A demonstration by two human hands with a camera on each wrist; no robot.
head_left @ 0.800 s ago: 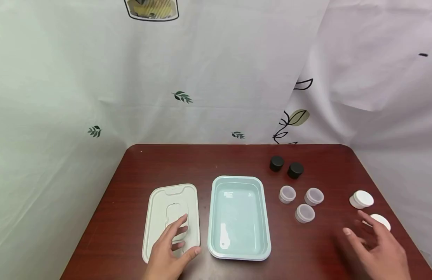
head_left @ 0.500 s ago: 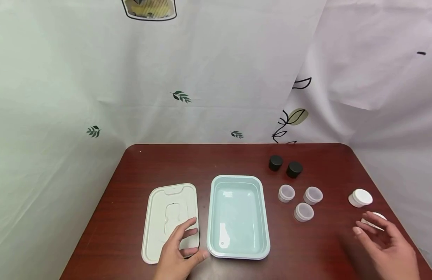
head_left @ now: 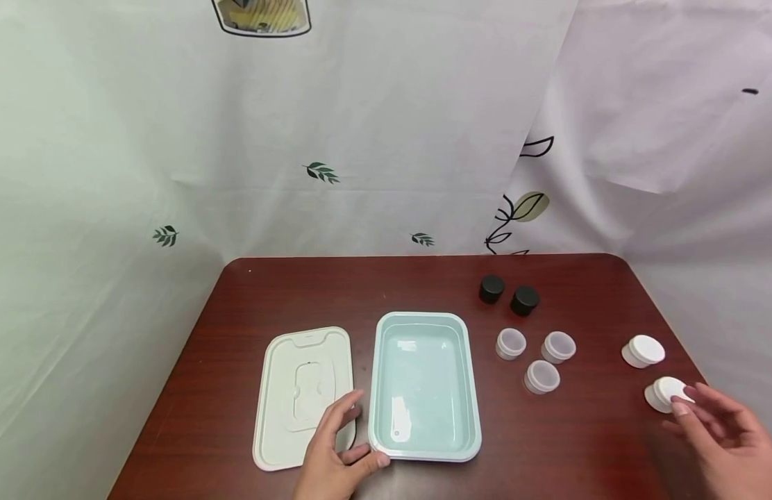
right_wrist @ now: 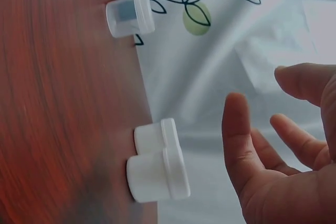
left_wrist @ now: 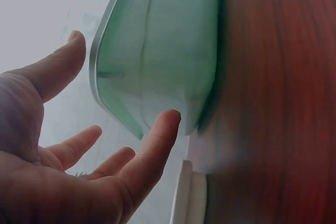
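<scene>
My left hand [head_left: 345, 455] reaches to the near left corner of a light blue plastic tub [head_left: 425, 389], thumb and fingers spread apart and holding nothing. In the left wrist view the tub's wall [left_wrist: 173, 40] stands just beyond the fingertips. A flat white lid [head_left: 305, 399] lies left of the tub, partly behind that hand. At the right, my right hand [head_left: 729, 437] is beside the nearer white screw-lid jar [head_left: 667, 394], its fingertips overlapping the jar's edge. The right wrist view has a gap between those relaxed fingers and the jar [right_wrist: 157, 177]. A second white jar [head_left: 643, 351] stands behind it.
Several small clear jars with translucent lids, one [head_left: 541, 377] nearest, stand right of the tub. Two black-capped jars, one [head_left: 525, 300] shown here, stand farther back. A white patterned cloth [head_left: 386, 139] hangs behind the dark red table [head_left: 586, 451].
My left hand has moved right, from over the lid to the tub's near corner. My right hand has moved right, uncovering the nearer white jar. The camera view has shifted slightly.
</scene>
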